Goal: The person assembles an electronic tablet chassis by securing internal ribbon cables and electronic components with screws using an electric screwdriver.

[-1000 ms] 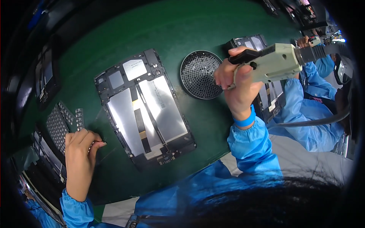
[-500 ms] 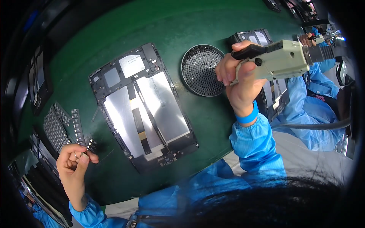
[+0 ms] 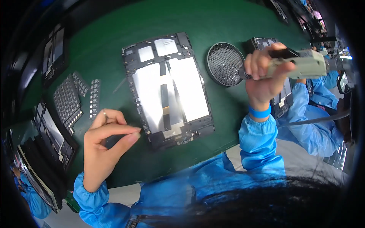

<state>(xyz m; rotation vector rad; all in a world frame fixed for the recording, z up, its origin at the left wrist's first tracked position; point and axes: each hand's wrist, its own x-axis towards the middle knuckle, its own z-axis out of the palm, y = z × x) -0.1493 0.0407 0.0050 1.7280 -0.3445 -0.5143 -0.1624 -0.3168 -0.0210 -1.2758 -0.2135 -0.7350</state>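
Observation:
My left hand (image 3: 108,142) is closed in a pinch beside the lower left edge of an opened tablet (image 3: 166,66). Whatever lies between thumb and forefinger is too small to make out. The tablet lies flat, its silver battery panels and black frame exposed. In my right hand (image 3: 264,76) is a pale green electric screwdriver (image 3: 306,67) with a black lever, its dark nose pointing left over the rim of a round black dish (image 3: 225,64). That dish has a surface of many small holes or pockets.
Dark sheets and a strip (image 3: 94,98) of small pads lie at the left, near another opened tablet (image 3: 53,131). One more tablet (image 3: 54,51) is at the far left. Behind my right hand are further tablets and a person in blue sleeves (image 3: 304,114). A cable (image 3: 319,119) runs at the right.
My left hand has moved right, from the strips to the tablet's edge, still pinched. My right hand with the screwdriver has shifted slightly right and down. The view has turned a little.

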